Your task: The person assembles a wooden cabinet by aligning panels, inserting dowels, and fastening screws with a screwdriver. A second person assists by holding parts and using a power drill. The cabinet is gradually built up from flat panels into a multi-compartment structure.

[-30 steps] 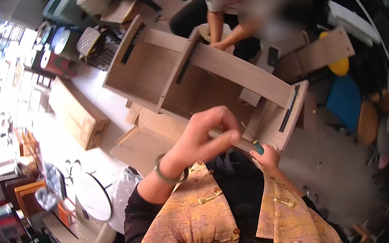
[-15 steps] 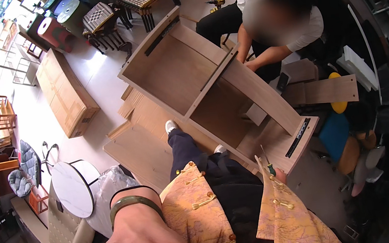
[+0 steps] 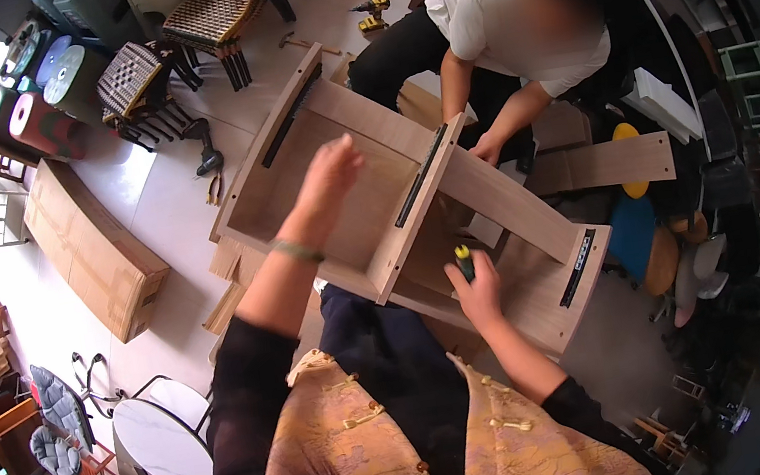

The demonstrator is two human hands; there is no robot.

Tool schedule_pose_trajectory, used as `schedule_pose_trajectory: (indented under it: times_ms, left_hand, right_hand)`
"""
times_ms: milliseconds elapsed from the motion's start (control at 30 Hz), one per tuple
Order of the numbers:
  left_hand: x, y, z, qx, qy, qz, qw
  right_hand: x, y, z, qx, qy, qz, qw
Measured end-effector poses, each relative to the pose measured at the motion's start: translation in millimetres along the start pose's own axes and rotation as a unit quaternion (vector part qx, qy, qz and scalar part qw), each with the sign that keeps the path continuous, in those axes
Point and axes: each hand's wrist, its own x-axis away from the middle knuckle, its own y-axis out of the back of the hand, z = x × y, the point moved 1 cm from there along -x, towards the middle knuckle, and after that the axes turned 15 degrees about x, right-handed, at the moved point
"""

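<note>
Pale tiled floor (image 3: 161, 203), woven chairs (image 3: 214, 12), a long cardboard box (image 3: 92, 251), a round white table (image 3: 167, 438).

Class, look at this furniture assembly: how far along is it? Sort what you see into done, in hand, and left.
Done: the wooden cabinet frame stands joined, with black drawer rails fitted. In hand: the right hand grips a green-handled screwdriver at the frame; the left hand hovers over it. Left: loose boards lie unattached beside a co-worker.

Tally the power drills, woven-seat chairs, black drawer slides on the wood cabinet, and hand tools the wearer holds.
Power drills: 2, yellow drill, black drill
Woven-seat chairs: 2
Black drawer slides visible: 3
Screwdriver in right hand: 1
Total: 8
</note>
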Motion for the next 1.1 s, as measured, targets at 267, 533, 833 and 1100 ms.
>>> schedule_pose_trajectory:
  times_ms: [267, 533, 833, 1100]
  left_hand:
    - [-168.1, 53.8, 173.0, 0.089, 0.153, -0.048, 0.983]
    - [-203.5, 54.9, 202.6, 0.175, 0.195, -0.022, 0.965]
    - [-210.5, 56.2, 207.5, 0.216, 0.174, -0.064, 0.958]
    - [-226.0, 70.2, 166.6, 0.283, 0.132, -0.147, 0.939]
  right_hand:
    - [-112.5, -67.3, 38.4, 0.099, 0.008, 0.064, 0.993]
    - [-116.7, -72.1, 24.6, 0.041, 0.022, 0.078, 0.996]
    - [-119.3, -73.1, 24.4, 0.014, 0.007, 0.067, 0.998]
    - [-118.4, -71.9, 30.6, 0.004, -0.026, 0.065, 0.998]
